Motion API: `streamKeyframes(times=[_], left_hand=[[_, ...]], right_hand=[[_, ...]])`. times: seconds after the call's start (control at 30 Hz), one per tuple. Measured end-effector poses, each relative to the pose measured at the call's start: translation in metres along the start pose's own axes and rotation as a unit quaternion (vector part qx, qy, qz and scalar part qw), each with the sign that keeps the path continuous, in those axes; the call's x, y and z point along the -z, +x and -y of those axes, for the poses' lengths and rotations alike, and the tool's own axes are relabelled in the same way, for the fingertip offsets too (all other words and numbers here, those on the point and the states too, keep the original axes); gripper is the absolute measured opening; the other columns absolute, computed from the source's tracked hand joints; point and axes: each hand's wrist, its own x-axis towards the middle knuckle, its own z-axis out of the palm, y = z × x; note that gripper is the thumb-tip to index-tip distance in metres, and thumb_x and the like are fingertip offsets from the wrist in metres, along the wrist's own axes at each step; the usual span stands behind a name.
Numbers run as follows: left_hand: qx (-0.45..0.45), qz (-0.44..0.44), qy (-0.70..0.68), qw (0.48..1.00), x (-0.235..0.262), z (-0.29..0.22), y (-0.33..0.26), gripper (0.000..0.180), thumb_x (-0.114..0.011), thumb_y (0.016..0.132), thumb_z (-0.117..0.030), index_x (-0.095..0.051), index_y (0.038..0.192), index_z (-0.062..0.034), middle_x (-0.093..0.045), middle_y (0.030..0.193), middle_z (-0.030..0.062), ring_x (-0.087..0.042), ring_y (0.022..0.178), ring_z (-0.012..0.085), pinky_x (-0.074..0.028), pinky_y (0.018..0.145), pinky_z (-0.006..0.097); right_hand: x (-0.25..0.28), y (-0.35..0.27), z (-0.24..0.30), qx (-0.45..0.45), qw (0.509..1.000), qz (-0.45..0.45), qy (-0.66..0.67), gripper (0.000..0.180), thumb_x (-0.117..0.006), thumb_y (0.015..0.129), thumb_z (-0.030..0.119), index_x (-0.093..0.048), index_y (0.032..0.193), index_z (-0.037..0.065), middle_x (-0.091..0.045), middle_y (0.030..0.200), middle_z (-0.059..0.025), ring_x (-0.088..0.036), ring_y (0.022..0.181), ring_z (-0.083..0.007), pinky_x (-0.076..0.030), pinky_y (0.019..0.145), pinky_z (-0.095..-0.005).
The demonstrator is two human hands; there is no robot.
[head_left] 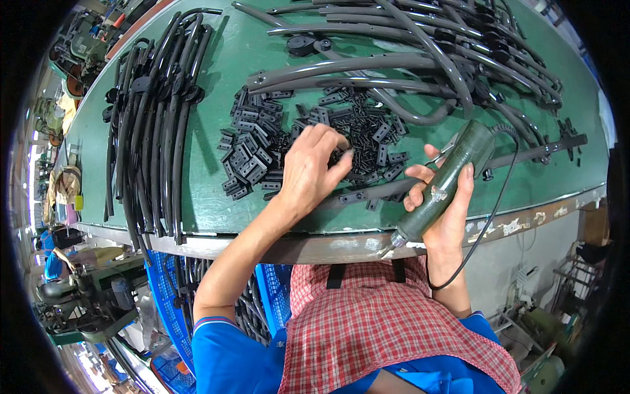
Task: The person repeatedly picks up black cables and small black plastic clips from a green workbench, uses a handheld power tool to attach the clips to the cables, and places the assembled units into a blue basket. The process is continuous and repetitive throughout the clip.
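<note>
In my right hand point(449, 203) is a green electric screwdriver point(453, 174), tilted so that its bit points down toward the table's front edge. A black cord runs from its upper end and loops down past my wrist. My left hand point(314, 164) is over a pile of small dark screws point(364, 134), thumb and fingertips curled close together; whatever is between them is too small to make out. Beside it lies a heap of black rectangular blocks with holes point(249, 161). A dark bent tube point(518, 157) with a block on its near end point(352, 196) lies between my hands and under the screwdriver.
Dark curved tubes with round joints point(157, 125) are stacked at the left of the green table point(210, 203). Another tangle of tubes point(420, 39) covers the far right. A blue crate point(167, 282) holding more tubes stands below the table edge. Machinery point(98, 295) is at the left.
</note>
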Motion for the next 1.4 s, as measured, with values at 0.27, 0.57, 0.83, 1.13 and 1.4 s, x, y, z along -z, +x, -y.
streamKeyframes(times=[0.27, 0.57, 0.83, 1.13, 1.4], left_hand=[[0.031, 0.041, -0.223, 0.974, 0.010, -0.016, -0.038, 0.016, -0.067, 0.077, 0.000, -0.056, 0.089, -0.0025, -0.066, 0.096, 0.0113, -0.063, 0.078, 0.0182, -0.050, 0.064, 0.027], [0.033, 0.086, -0.314, 0.945, 0.016, -0.012, -0.041, 0.027, -0.066, 0.081, 0.002, -0.055, 0.106, -0.0012, -0.061, 0.099, 0.0114, -0.061, 0.084, 0.0172, -0.052, 0.072, 0.029], [-0.007, 0.090, -0.300, 0.950, 0.018, -0.012, -0.042, 0.033, -0.068, 0.081, -0.001, -0.055, 0.111, -0.0019, -0.062, 0.101, 0.0120, -0.061, 0.082, 0.0197, -0.052, 0.073, 0.031], [-0.054, 0.087, -0.111, 0.989, 0.029, -0.007, -0.044, 0.045, -0.074, 0.073, -0.022, -0.061, 0.111, -0.0029, -0.062, 0.097, 0.0094, -0.057, 0.092, 0.0278, -0.048, 0.079, 0.035], [-0.043, 0.114, -0.097, 0.988, 0.023, -0.001, -0.055, 0.031, -0.069, 0.077, -0.019, -0.066, 0.103, -0.0019, -0.062, 0.092, 0.0095, -0.059, 0.085, 0.0254, -0.050, 0.074, 0.036]], right_hand=[[-0.036, 0.005, 0.026, 0.103, 0.990, 0.045, 0.083, 0.079, -0.036, 0.086, 0.073, -0.047, 0.128, 0.007, -0.063, 0.084, -0.0104, -0.051, 0.055, -0.0141, -0.042, 0.054, -0.0321], [-0.074, 0.015, 0.023, 0.312, 0.927, 0.188, 0.092, 0.099, -0.037, 0.078, 0.082, -0.035, 0.139, 0.004, -0.054, 0.072, -0.0089, -0.050, 0.059, -0.0190, -0.045, 0.057, -0.0369], [-0.072, 0.019, 0.022, 0.285, 0.936, 0.185, 0.087, 0.090, -0.043, 0.082, 0.074, -0.040, 0.135, 0.002, -0.046, 0.069, -0.0042, -0.044, 0.058, -0.0151, -0.039, 0.056, -0.0325], [-0.069, 0.016, 0.020, 0.262, 0.947, 0.157, 0.100, 0.094, -0.039, 0.079, 0.080, -0.041, 0.134, 0.004, -0.051, 0.067, -0.0060, -0.047, 0.057, -0.0170, -0.042, 0.056, -0.0343], [-0.092, 0.008, 0.000, 0.292, 0.917, 0.263, -0.068, 0.101, -0.053, 0.073, 0.079, -0.037, 0.137, 0.002, -0.051, 0.069, -0.0054, -0.050, 0.055, -0.0171, -0.042, 0.053, -0.0334]])
